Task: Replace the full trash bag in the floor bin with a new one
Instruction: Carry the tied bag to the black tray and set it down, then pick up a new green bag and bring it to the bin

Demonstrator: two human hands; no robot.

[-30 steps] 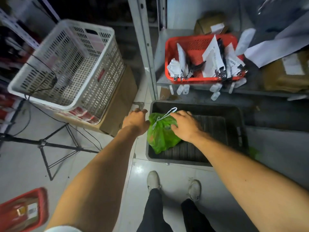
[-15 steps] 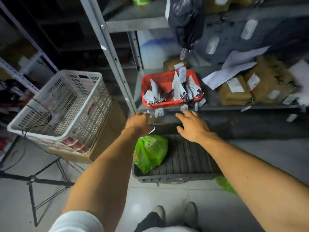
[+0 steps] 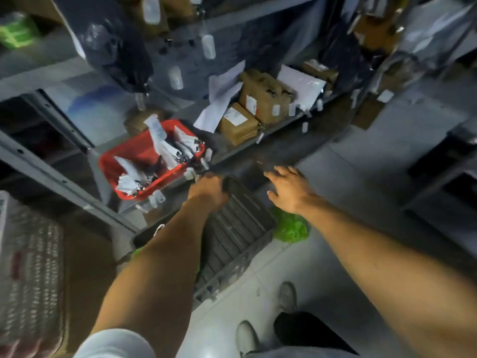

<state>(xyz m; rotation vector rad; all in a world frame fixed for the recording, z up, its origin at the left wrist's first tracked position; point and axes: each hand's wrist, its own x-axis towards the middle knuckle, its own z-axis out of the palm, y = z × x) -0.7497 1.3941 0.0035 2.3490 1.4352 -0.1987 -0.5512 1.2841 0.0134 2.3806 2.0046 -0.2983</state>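
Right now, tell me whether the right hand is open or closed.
Open. The right hand hovers with fingers spread above the dark floor bin, gripping nothing. The left hand is curled at the bin's far edge.

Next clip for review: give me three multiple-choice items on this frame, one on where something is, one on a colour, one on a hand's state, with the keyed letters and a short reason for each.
1. Where does the red basket sit?
A. on a shelf
B. inside the dark bin
C. in the right hand

2. What colour is the crumpled plastic bag on the floor beside the dark bin?
A. blue
B. green
C. white

3. What is the right hand doing?
A. gripping the basket
B. open, fingers spread, holding nothing
C. closed on a parcel

Answers:
1 A, it rests on the grey shelf board.
2 B, bright green.
3 B, the fingers are splayed, empty.
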